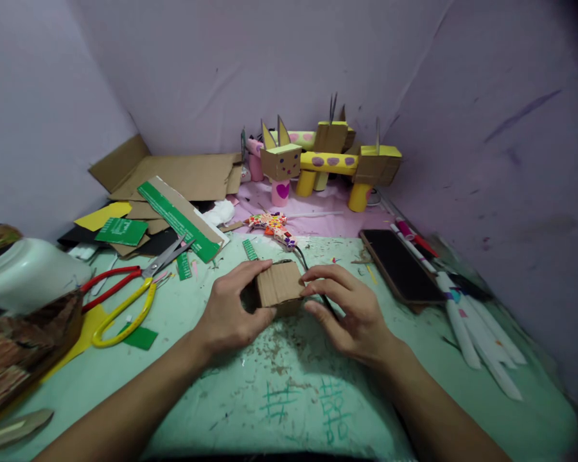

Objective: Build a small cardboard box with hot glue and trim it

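Where the bench (414, 385) meets the wall, flat cardboard (187, 173) lies stacked, with yellow roll figures (327, 160) standing beside it. Phone (399, 266) lies right of centre, scissors (130, 289) left. At mid-bench the left hand (226, 314) and right hand (351, 314) hold a box (279, 285) between them, fingers clenched on its two sides. Box sits low over scattered scraps; contact with the bench cannot be told.

Head-worn, close above the near edge of the tabletop (250, 410), looking forward and down toward its far corner.
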Available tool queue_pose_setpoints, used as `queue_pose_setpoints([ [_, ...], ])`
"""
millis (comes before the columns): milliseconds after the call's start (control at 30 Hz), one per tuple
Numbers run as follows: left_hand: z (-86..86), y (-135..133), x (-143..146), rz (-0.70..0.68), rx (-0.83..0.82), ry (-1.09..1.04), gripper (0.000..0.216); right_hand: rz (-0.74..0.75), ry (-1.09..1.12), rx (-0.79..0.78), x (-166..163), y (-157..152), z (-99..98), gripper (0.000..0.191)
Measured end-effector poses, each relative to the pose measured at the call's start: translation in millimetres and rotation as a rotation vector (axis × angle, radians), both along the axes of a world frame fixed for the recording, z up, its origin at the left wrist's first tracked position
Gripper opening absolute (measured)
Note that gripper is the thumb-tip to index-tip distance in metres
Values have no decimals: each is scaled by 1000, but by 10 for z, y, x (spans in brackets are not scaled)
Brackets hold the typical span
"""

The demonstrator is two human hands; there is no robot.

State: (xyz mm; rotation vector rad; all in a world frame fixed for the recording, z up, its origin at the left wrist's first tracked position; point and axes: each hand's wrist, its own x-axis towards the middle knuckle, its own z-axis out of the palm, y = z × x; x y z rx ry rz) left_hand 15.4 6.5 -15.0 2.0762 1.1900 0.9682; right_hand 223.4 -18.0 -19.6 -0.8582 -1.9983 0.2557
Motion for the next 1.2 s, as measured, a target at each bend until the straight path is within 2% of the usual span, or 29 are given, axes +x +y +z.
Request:
queue_pose_setpoints([
  [100, 0, 15, -4, 0, -18, -2, 54, -12, -58, 85, -42, 7, -7, 17],
  [200, -9, 18, -19, -41, 43, 7, 53, -75, -60, 118, -117, 24, -40, 14],
  [333, -38, 17, -88, -153, 210, 18, 53, -86, -14, 128, -145, 34, -85, 16],
  [467, -69, 39, -162, -305, 318, 19, 35, -65, -7, 143, -120, 35, -109, 21],
  [533, -81, 48, -175, -341, 361, 26, 33, -48, -12, 162, -119, 36, -106, 22],
  [733, -107, 29, -137, -231, 511, 59, 29, -38, -7, 177, -138, 34, -71, 17],
  [1033, -155, 82, -175, -293, 548, 52, 27, 103, -47, 119, 1, 132, -105, 8],
  [1200, -138, 98, -179, -301, 518, 27, 26, 140, -34, 62, 21, 124, -77, 18],
])
